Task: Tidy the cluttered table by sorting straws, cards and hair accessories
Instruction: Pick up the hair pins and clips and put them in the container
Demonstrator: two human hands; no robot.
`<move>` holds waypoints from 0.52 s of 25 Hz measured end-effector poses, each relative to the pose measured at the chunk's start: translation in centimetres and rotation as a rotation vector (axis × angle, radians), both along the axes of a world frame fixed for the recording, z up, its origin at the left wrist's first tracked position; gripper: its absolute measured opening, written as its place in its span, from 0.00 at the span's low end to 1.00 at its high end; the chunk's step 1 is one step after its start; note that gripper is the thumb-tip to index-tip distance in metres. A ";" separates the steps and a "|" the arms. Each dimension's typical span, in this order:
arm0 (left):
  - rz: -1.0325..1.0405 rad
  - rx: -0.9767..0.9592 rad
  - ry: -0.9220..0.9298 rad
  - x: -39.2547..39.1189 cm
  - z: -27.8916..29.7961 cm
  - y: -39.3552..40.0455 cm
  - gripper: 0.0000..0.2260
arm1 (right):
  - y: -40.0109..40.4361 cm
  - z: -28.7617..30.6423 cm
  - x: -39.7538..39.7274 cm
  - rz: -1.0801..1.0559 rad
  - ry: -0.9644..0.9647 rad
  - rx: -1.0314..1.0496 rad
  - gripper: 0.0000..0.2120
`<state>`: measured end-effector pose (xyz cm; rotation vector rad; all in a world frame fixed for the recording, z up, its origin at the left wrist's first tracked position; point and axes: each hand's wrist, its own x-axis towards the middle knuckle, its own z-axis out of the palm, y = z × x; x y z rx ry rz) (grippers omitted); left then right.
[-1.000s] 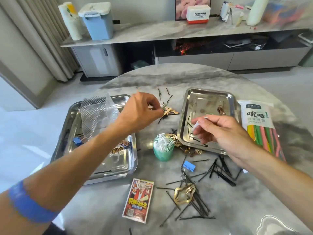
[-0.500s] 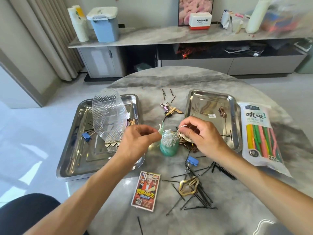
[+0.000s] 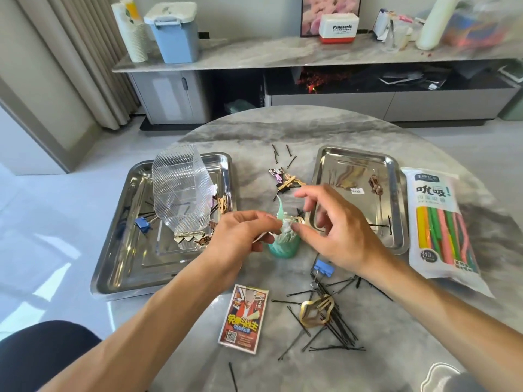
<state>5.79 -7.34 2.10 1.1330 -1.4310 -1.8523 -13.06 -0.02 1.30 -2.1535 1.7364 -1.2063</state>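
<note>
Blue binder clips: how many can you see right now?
2. One blue binder clip lies in the left tray, left of the clear container. The other lies on the table, under the right wrist. More may be hidden.

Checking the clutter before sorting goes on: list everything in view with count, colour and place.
steel trays: two, silver, left and right on table
clear ribbed container: one, in left tray
green cup: one, table centre, holds white sticks
straw pack: one, multicoloured, table's right edge
card pack: one, red, near edge
gold clip: one, on the near bobby pins
bobby pins: many, black, mostly near right
blue binder clips: two, one on table, one in left tray
left hand: pinches a white stick beside cup
right hand: fingers spread over cup
</note>
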 end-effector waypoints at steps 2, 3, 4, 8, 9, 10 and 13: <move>-0.030 0.159 0.075 -0.2 0.1 0.5 0.04 | 1.0 0.2 0.3 0.101 0.252 -0.083 0.18; -0.064 0.190 0.065 -0.2 0.1 0.7 0.05 | 1.5 0.3 0.5 0.105 0.349 -0.133 0.16; -0.099 0.210 0.052 -0.3 0.0 1.0 0.06 | 1.9 0.4 0.6 0.091 0.412 -0.178 0.13; -0.216 0.279 0.110 -0.3 -0.1 1.8 0.03 | 2.6 0.8 1.0 0.037 0.566 -0.335 0.08; -0.208 0.280 0.147 -0.3 -0.1 1.6 0.05 | 2.5 0.8 1.2 0.018 0.530 -0.338 0.08; -0.169 0.263 0.174 -0.3 -0.2 1.4 0.07 | 2.4 0.9 1.3 -0.011 0.443 -0.321 0.07; 0.049 -0.024 0.051 0.0 -1.0 0.3 0.04 | 2.0 0.9 1.7 -0.199 -0.093 -0.137 0.07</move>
